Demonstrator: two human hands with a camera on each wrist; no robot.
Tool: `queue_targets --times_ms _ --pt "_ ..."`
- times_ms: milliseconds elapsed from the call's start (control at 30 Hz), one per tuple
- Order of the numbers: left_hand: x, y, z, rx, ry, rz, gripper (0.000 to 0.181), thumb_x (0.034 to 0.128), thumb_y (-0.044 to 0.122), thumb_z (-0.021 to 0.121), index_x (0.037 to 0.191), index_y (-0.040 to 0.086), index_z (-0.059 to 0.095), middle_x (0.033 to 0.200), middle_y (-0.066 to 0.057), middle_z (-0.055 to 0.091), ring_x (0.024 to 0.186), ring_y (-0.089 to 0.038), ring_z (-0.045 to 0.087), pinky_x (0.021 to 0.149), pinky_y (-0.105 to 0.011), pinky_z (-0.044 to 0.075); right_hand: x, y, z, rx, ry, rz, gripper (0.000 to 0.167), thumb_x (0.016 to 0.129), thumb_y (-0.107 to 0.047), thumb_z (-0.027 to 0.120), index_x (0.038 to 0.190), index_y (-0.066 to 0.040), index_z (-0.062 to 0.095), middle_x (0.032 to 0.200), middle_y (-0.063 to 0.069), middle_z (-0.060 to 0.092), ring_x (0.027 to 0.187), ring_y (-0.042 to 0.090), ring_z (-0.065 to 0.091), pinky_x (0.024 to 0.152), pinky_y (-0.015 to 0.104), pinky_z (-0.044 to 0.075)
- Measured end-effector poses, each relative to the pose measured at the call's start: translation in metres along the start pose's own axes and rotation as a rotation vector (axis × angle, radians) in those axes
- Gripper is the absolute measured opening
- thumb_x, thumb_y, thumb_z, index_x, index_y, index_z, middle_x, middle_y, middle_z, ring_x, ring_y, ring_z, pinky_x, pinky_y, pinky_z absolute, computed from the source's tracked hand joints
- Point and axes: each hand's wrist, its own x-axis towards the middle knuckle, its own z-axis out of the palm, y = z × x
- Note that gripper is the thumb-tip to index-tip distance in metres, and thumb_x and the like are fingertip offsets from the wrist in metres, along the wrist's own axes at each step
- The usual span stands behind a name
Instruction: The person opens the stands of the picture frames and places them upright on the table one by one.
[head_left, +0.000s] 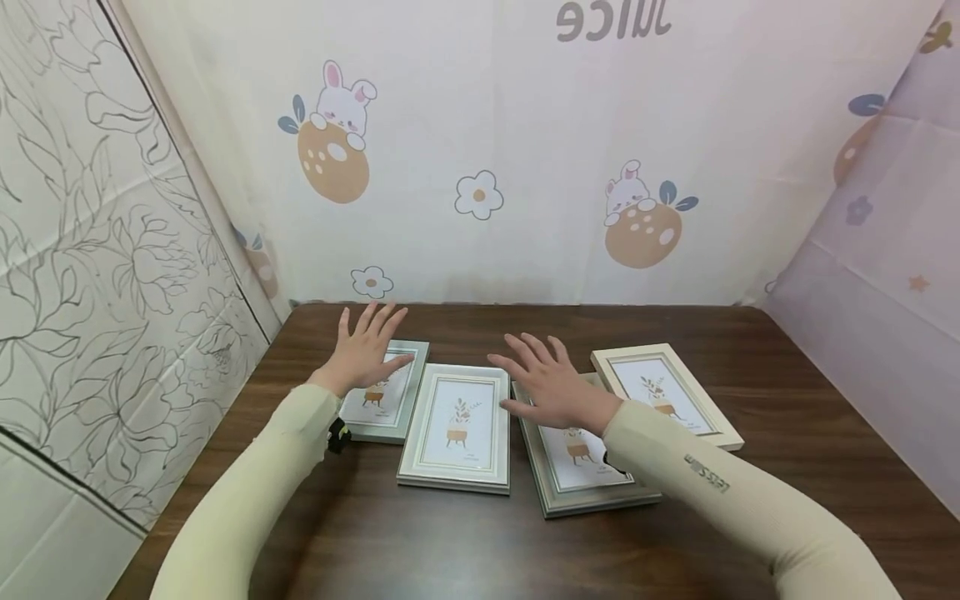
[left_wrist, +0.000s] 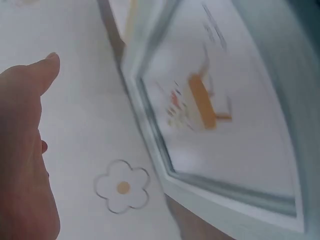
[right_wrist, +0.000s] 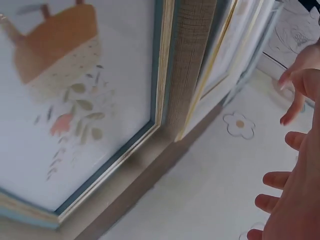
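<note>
Over a blue-grey picture frame (head_left: 408,392) at the left, my left hand (head_left: 365,354) hovers with fingers spread, holding nothing. That same frame (left_wrist: 270,100) looms large in the left wrist view, apart from the hand (left_wrist: 27,150). Beside it lies a white picture frame (head_left: 457,429), untouched. My right hand (head_left: 555,383) is above a grey-brown picture frame (head_left: 600,497), its fingers apart; sleeve and hand hide part of that frame. A cream picture frame (head_left: 675,392) lies farthest right, partly behind the right sleeve. Each frame contains a print of a potted plant.
The frames lie on a dark wood table (head_left: 420,550). A white curtain (head_left: 480,108) with rabbit and flower prints hangs behind its far edge. A floral-line panel (head_left: 97,250) borders the left side, and a pale curtain (head_left: 885,242) the right.
</note>
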Motion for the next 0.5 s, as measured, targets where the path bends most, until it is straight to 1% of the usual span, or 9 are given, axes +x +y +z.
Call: queue_targets --times_ms 67,100,200,300,333,400,500 --pt "0.005 -0.007 0.003 -0.002 -0.016 -0.011 0.080 0.0998 0.052 0.050 0.159 0.011 0.015 0.164 -0.015 0.013 0.150 -0.038 0.005 0.111 -0.067 -0.006 0.008 -0.003 0.003 -0.013 -0.020 -0.018 0.068 0.098 -0.051 0.055 0.154 -0.018 0.036 0.159 0.020 0.025 0.145 0.041 0.022 0.109 0.066 0.015" --pt "0.010 -0.018 0.013 0.004 -0.013 -0.002 0.080 0.1002 0.056 0.046 0.160 0.014 0.013 0.165 -0.013 0.012 0.150 -0.036 0.003 0.111 -0.067 -0.006 0.012 -0.004 0.005 -0.013 -0.032 -0.023 0.067 0.098 -0.051 0.054 0.154 -0.019 0.035 0.159 0.019 0.024 0.145 0.041 0.022 0.109 0.066 0.014" --pt "0.016 -0.028 0.020 -0.006 -0.042 -0.023 0.076 0.1015 0.052 0.047 0.160 0.015 0.014 0.164 -0.014 0.012 0.150 -0.037 0.002 0.111 -0.067 -0.007 0.023 -0.007 0.010 -0.027 -0.065 -0.041 0.067 0.099 -0.052 0.051 0.155 -0.021 0.034 0.160 0.018 0.023 0.145 0.040 0.022 0.110 0.066 0.015" --pt "0.022 -0.037 0.027 -0.001 -0.089 -0.052 0.071 0.1027 0.051 0.044 0.160 0.018 0.017 0.165 -0.012 0.008 0.150 -0.037 -0.001 0.110 -0.067 -0.010 0.033 -0.009 0.015 -0.029 -0.094 -0.055 0.066 0.100 -0.053 0.049 0.155 -0.022 0.033 0.160 0.017 0.023 0.145 0.039 0.021 0.110 0.066 0.015" --pt "0.021 -0.031 0.019 -0.009 -0.114 -0.074 0.069 0.1026 0.045 0.048 0.159 0.015 0.021 0.165 -0.014 0.010 0.150 -0.040 -0.001 0.110 -0.067 -0.010 0.036 -0.009 0.016 -0.030 -0.104 -0.055 0.066 0.100 -0.054 0.048 0.155 -0.022 0.033 0.161 0.017 0.023 0.146 0.038 0.021 0.110 0.065 0.015" --pt "0.025 -0.035 0.022 -0.010 -0.139 -0.081 0.065 0.1028 0.045 0.048 0.158 0.017 0.026 0.165 -0.013 0.008 0.150 -0.040 -0.003 0.109 -0.068 -0.011 0.040 -0.009 0.017 -0.027 -0.119 -0.055 0.065 0.100 -0.053 0.049 0.155 -0.022 0.034 0.160 0.017 0.023 0.145 0.038 0.022 0.110 0.066 0.015" --pt "0.028 -0.038 0.024 -0.020 -0.180 -0.094 0.061 0.1029 0.043 0.049 0.155 0.016 0.033 0.165 -0.015 0.008 0.149 -0.042 -0.004 0.108 -0.068 -0.012 0.044 -0.010 0.017 -0.025 -0.145 -0.045 0.065 0.100 -0.052 0.049 0.155 -0.021 0.035 0.160 0.017 0.024 0.145 0.039 0.022 0.110 0.066 0.014"
